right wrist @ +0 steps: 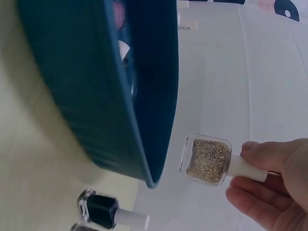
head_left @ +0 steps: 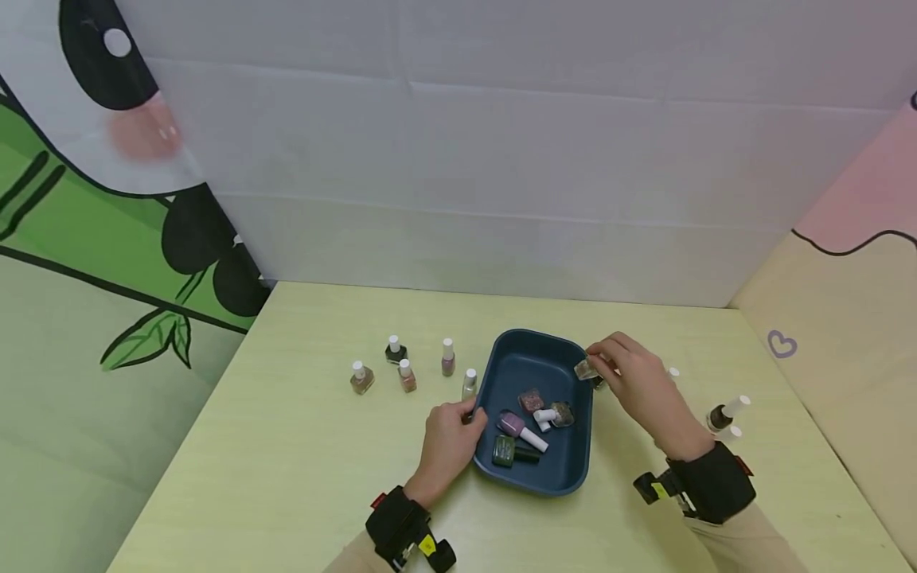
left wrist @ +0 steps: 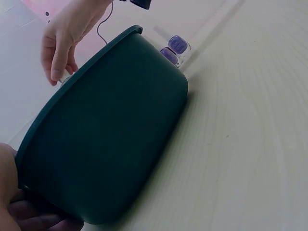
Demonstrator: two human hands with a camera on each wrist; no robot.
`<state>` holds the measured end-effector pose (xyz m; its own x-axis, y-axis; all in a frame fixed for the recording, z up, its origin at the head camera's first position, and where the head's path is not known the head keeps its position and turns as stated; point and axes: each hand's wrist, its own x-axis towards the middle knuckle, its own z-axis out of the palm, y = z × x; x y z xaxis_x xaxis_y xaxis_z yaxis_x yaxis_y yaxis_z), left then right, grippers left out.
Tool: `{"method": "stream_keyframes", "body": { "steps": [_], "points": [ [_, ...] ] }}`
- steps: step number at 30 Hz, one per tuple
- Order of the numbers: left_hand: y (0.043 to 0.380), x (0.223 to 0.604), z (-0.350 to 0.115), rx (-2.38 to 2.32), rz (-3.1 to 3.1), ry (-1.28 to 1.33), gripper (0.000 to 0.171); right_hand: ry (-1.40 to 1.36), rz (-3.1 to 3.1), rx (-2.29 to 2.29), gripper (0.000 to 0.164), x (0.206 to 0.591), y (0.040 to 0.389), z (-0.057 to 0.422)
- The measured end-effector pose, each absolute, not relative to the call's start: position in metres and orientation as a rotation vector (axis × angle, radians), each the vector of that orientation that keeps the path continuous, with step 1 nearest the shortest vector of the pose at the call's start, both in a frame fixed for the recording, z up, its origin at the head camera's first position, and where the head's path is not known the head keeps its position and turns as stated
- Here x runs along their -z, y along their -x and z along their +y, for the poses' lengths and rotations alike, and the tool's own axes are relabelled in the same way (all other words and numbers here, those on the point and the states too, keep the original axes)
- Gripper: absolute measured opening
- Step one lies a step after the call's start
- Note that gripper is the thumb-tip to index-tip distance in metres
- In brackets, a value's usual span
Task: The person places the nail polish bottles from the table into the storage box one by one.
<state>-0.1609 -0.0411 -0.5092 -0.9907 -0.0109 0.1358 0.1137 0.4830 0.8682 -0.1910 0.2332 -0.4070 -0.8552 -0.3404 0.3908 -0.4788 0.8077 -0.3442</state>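
Note:
My right hand (head_left: 641, 390) pinches a gold glitter nail polish bottle (right wrist: 208, 161) by its white cap, holding it close to the right rim of a dark blue plastic bin (head_left: 530, 358). The bottle is tilted, its glass end pointing toward the bin. On the bin's left side, my left hand (head_left: 447, 442) grips the rim with thumb and fingers. Inside lie several nail polish bottles: a purple one (head_left: 511, 422) with a white cap, a dark green one (head_left: 504, 451), a pink glitter one (head_left: 531, 400) and another glitter one (head_left: 562, 414).
Left of the bin stand several white-capped bottles, among them a brownish one (head_left: 362, 380), a dark one (head_left: 395, 351) and a mauve one (head_left: 447, 364). A dark bottle (head_left: 719, 418) is among those on the right. A pale cloth (head_left: 487, 159) hangs behind the table (head_left: 286, 477).

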Motion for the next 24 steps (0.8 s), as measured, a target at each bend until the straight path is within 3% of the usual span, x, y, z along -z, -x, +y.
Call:
{"method": "stream_keyframes", "body": {
  "steps": [24],
  "points": [
    [0.16,0.51,-0.04,1.517,-2.599,0.065,0.027,-0.659,-2.745,-0.842,0.018,0.439,0.23,0.186]
  ]
}}
